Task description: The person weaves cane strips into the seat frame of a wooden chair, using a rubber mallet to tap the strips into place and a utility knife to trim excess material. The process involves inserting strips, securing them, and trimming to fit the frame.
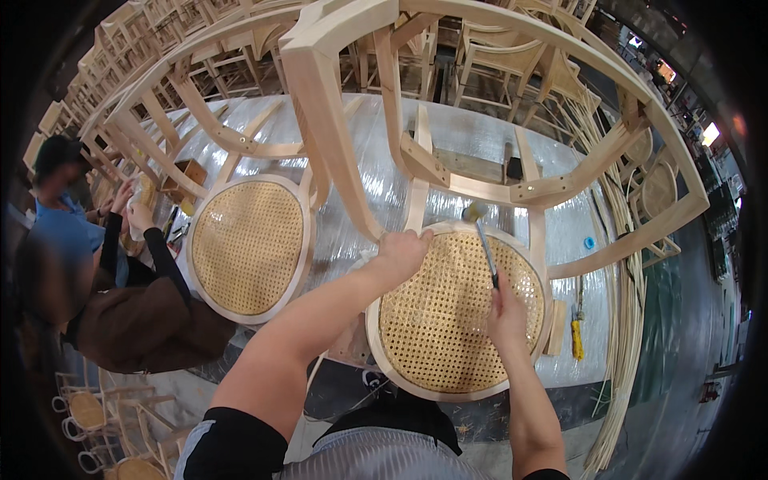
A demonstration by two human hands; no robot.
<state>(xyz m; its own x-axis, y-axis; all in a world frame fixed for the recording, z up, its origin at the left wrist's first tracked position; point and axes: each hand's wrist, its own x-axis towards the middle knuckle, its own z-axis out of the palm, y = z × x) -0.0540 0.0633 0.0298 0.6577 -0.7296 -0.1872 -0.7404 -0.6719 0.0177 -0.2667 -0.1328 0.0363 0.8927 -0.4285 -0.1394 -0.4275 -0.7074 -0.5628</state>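
Note:
A pale wooden chair [344, 144] lies in front of me, its round seat [460, 312] of woven cane turned toward me. My right hand [507, 316] is closed around the black grip of a hammer [486, 244]. The hammer's metal shaft points away from me, and its blurred head is over the far edge of the seat. At the seat's far left rim, beside a chair leg, my left hand [402, 254] is closed with the fingertips down by the rim. Whatever those fingers pinch is too small or hidden to make out.
A second cane-seat chair [250, 248] lies to the left, near a co-worker [72, 240]. The table [352, 192] has clear plastic over it. To the right are a yellow-handled tool [577, 340], a blue ring [589, 242] and long cane strips [628, 320]. Stacked chair frames fill the back.

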